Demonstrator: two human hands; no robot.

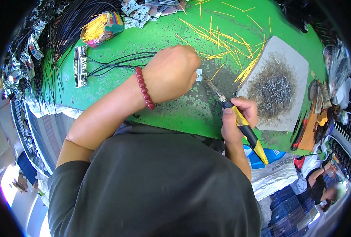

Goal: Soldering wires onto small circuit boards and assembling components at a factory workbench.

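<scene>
A small board [199,75] is showing just beside the left hand [170,75], whose fingers are mostly hiding; I cannot tell their grip. The right hand [239,116] is gripping an iron [242,120] between thumb and fingers, its tip pointing at the board. Black wires [113,64] are running leftward from the left hand.

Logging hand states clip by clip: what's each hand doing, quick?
Left hand: fingertips hidden; grip on the small white board cannot be told.
Right hand: closed, holding the yellow-and-black soldering iron.
</scene>
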